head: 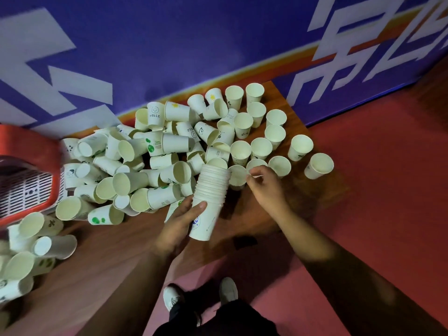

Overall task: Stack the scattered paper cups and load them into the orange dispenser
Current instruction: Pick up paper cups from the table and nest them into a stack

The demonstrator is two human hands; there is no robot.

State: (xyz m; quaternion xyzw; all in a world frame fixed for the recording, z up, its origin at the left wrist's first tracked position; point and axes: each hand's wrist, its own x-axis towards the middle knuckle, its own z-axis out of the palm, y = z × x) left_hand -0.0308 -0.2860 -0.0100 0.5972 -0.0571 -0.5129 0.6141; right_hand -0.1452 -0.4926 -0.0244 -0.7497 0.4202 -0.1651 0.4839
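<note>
My left hand [181, 220] is wrapped around the lower part of a tall stack of nested white paper cups [210, 190], held tilted over the wooden table [101, 263]. My right hand [265, 184] is to the right of the stack, with its fingertips pinching the rim of an upright cup [255, 164]. Another upright cup [237, 177] stands between the stack and that hand. Scattered white cups [135, 163] lie on their sides across the table's middle and left. The orange dispenser [29, 170] sits at the left edge, only partly in view.
Upright cups [300, 146] stand in loose rows at the table's far right. A blue wall with white lettering [169, 44] runs behind the table. Red floor [375, 190] lies to the right, and my shoes [228, 291] are below the table's front edge.
</note>
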